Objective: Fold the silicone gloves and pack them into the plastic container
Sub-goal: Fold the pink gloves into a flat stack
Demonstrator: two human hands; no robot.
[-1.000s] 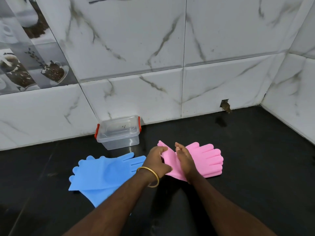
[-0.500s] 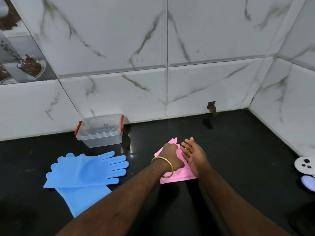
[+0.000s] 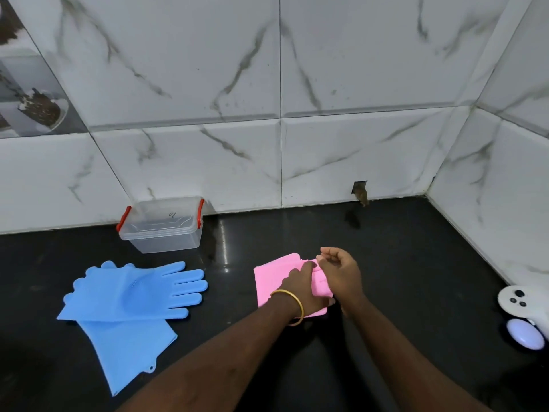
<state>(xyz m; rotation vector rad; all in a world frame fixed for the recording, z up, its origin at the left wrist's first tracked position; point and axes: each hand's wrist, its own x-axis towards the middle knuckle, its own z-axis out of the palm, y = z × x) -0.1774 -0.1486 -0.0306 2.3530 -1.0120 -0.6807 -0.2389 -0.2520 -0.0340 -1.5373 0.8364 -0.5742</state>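
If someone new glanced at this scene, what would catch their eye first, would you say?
Probably the pink gloves, folded at centre on the black counter under the left hand and right hand. Next, the blue gloves lying flat to the left, with the lidded plastic container behind them at the wall.

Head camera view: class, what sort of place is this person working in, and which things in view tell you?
Probably a home kitchen corner: a glossy black countertop meets marble-look wall tiles, one tile printed with food, and a clear plastic container sits against the wall.
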